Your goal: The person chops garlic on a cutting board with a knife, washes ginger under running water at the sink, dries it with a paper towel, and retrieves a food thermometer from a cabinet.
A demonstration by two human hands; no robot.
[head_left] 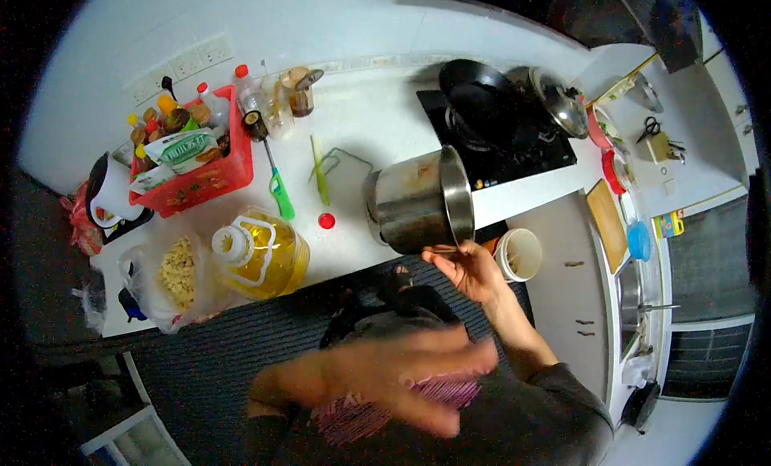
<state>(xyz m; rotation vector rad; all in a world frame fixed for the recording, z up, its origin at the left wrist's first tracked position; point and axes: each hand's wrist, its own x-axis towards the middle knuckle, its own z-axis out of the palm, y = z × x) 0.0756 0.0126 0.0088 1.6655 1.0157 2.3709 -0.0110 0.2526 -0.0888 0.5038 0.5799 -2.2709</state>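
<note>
A steel pot [409, 205] is tipped on its side over the counter edge, its mouth facing right toward the stove. My right hand [470, 273] pinches the lower part of its rim between thumb and fingers. My left hand [401, 374] is blurred in front of my body, fingers apart and nothing visible in it. Left of the pot stands a large oil bottle [277, 257] with a white handle. A small red cap [326, 221] lies on the counter between them.
A red basket [197, 189] of condiments and a plastic bag of pale pieces [177, 275] stand at left. A green lighter [281, 194] lies near the middle. A black wok [482, 96] sits on the stove; a white bucket [519, 253] is below the counter.
</note>
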